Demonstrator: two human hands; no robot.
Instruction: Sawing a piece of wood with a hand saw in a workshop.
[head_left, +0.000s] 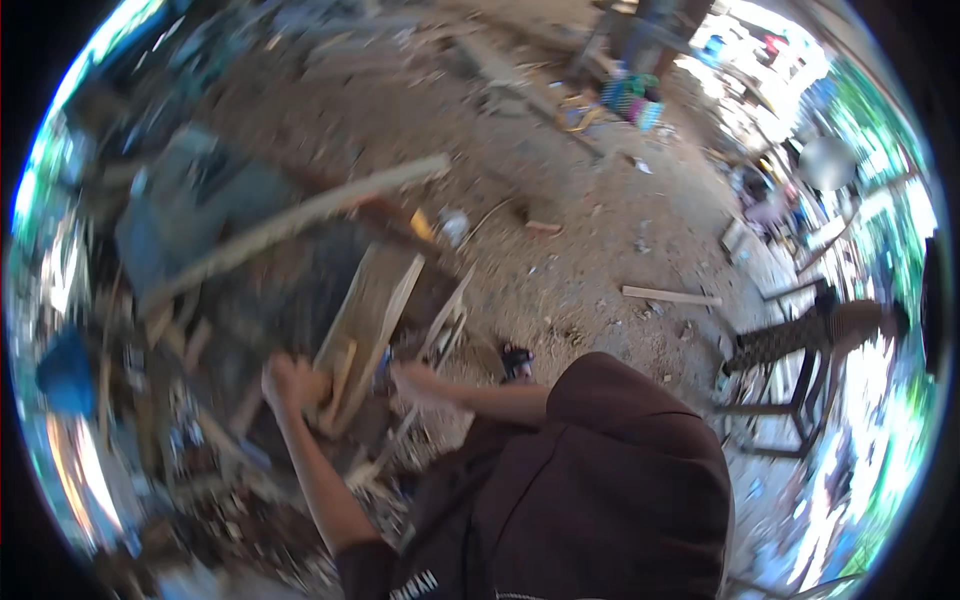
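Note:
My left hand [291, 384] is closed in a fist at the left side of a pale wooden board [375, 290], over a dark work surface [290, 290]. Close beside its fingers lies a short, narrow piece of wood [342, 378] on the board's near end. What the fist holds, if anything, is hidden. My right hand [416, 384] is just right of the board, its fingers smeared by motion. A small blue spot shows by its fingertips, too blurred to name. Split wood pieces [447, 322] stick out beyond the right hand.
A long wooden strip [310, 212] lies slantwise across the work surface. A loose stick [671, 296] rests on the dirt floor [590, 230], with wood scraps around. At the right stands a wooden chair [790, 410]. A colourful woven basket [632, 98] is at the far right.

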